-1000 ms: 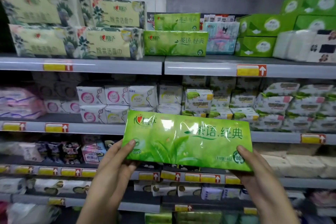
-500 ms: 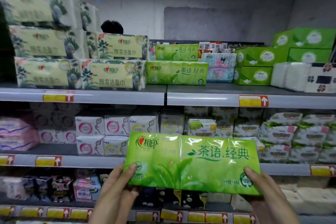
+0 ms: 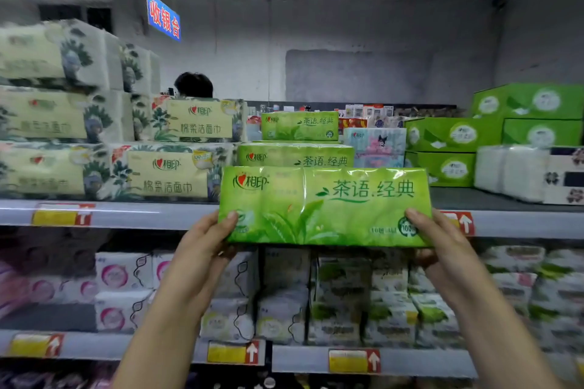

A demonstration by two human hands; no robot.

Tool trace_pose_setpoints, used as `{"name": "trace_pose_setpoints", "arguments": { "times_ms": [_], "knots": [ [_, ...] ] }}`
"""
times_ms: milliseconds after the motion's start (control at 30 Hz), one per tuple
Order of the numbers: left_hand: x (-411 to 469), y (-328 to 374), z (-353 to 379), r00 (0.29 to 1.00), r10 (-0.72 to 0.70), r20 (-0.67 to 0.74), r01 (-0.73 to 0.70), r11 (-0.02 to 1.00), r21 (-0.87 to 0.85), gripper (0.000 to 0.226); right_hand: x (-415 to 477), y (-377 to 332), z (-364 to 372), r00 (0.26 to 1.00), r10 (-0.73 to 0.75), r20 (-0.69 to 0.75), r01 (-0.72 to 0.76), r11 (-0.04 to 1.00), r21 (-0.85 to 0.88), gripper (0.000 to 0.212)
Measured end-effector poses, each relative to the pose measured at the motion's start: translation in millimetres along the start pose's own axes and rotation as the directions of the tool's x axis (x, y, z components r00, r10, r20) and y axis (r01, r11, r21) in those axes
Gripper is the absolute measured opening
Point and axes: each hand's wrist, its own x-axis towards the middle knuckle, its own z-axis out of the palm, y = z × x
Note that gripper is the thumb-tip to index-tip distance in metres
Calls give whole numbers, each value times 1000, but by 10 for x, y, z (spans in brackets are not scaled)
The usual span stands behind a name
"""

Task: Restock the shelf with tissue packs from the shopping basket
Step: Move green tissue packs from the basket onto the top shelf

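Observation:
I hold a long green tissue pack (image 3: 325, 205) upright in front of the top shelf (image 3: 132, 215), its label facing me. My left hand (image 3: 205, 243) grips its lower left end and my right hand (image 3: 439, 243) grips its lower right end. Right behind it, two matching green packs (image 3: 297, 155) lie stacked on the shelf, with a third one (image 3: 300, 126) further back. The held pack covers part of the shelf's front edge. The shopping basket is out of view.
Cream floral tissue bundles (image 3: 167, 172) fill the shelf's left side. Green boxes (image 3: 452, 148) and white packs (image 3: 521, 170) stand at the right, with bare shelf in front of the boxes. A person's head (image 3: 193, 85) shows behind the shelf. Small packs crowd the lower shelf (image 3: 284, 303).
Both hands have lifted the green pack from the second shelf's height up to the top shelf's front edge. My view has tilted upward, showing the ceiling lights.

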Motion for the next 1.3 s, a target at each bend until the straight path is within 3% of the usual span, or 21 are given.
{"name": "trace_pose_setpoints", "arguments": {
  "times_ms": [133,233,367,433,633,667,767,933,1200,1300],
  "knots": [
    [492,97,190,1000,17,-23,-15,996,83,30,569,-170,39,995,-80,61,84,995,-60,117],
    [810,151,285,999,51,-4,-49,986,157,21,935,-212,41,989,-102,109,110,992,-61,123],
    [1148,209,381,996,87,-18,-79,954,288,25,1291,-236,46,979,-95,180,112,989,-92,131],
    [1317,214,404,995,99,-6,-92,948,306,19,1449,-235,52,978,-84,190,106,988,-110,120],
    [1670,158,468,990,137,-21,-113,889,443,14,1795,-218,126,977,27,210,15,981,-195,45],
    [1729,138,435,988,149,-34,-115,871,479,16,1863,-222,147,975,73,209,-34,983,-182,42],
    [1837,85,351,984,166,-64,-96,800,592,24,2078,-199,252,960,198,198,-174,976,-131,66],
    [1877,-10,342,963,246,-111,-97,700,707,33,2211,-3,439,936,311,163,-292,948,-126,12],
    [1848,-52,365,938,299,-175,-19,550,835,30,2170,110,481,954,221,205,-190,969,-160,25],
    [1860,-66,351,927,340,-158,2,416,909,28,2121,150,491,971,150,188,-76,934,-350,33]
  ]
}}
